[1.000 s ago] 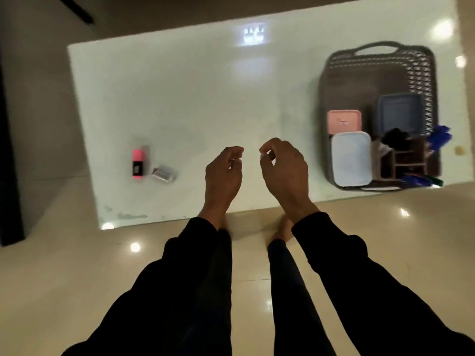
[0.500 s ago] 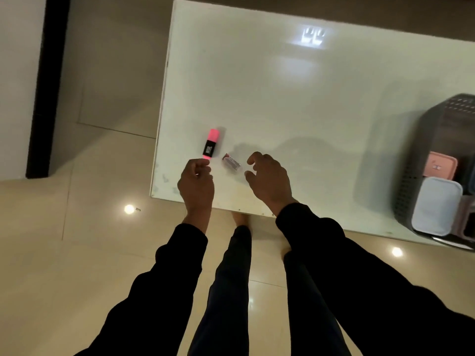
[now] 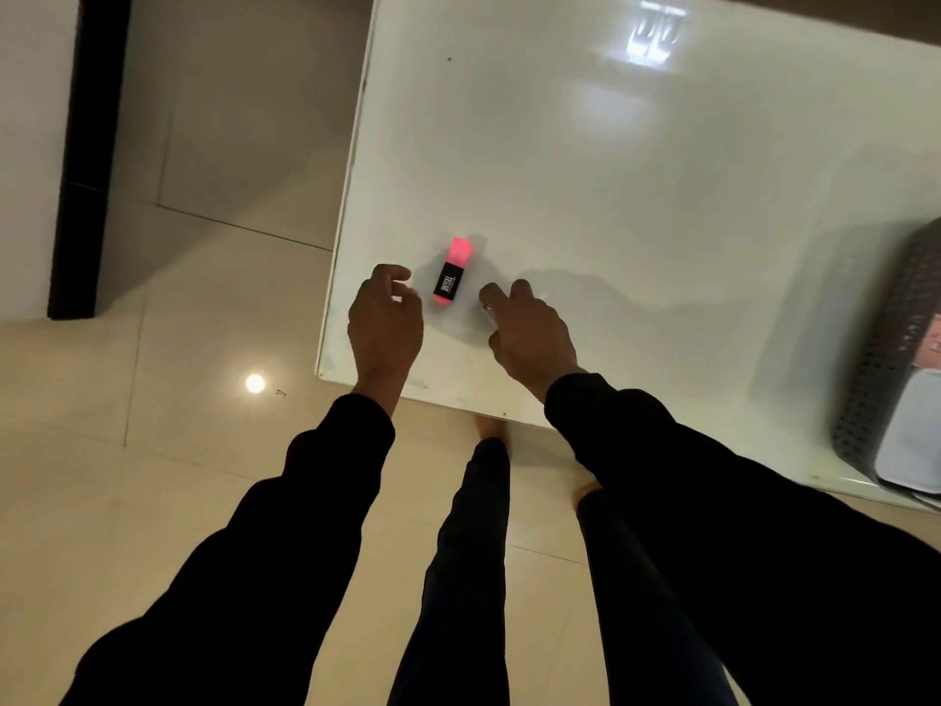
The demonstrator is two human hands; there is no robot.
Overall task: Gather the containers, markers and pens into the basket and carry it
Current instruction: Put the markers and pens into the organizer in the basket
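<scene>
Floor: glossy beige tiles [image 3: 168,450], one bright lamp reflection [image 3: 255,383] on them, left of the table corner.

White table [image 3: 636,196], near-left corner in view.

Left hand [image 3: 385,328] above the table near that corner. Fingers curled inward, loosely; nothing visible inside them. Not touching the highlighter.

Pink highlighter [image 3: 451,271], black label band, lies flat on the table between the two hands, just beside the left hand's fingertips, pink cap pointing away from the person.

Right hand [image 3: 529,336] just right of the highlighter, fingers bent down onto the tabletop. A small pale sliver shows at the index finger; whether the fingers grip an object cannot be told, since the hand covers that spot.

Both arms in black sleeves [image 3: 687,491].

Dark perforated basket [image 3: 876,379] at the far right edge of view, on the table, well apart from the hands. Inside: a pale blue-white lidded container [image 3: 911,445] and part of a pink container [image 3: 932,343], both cut off by the frame.
</scene>
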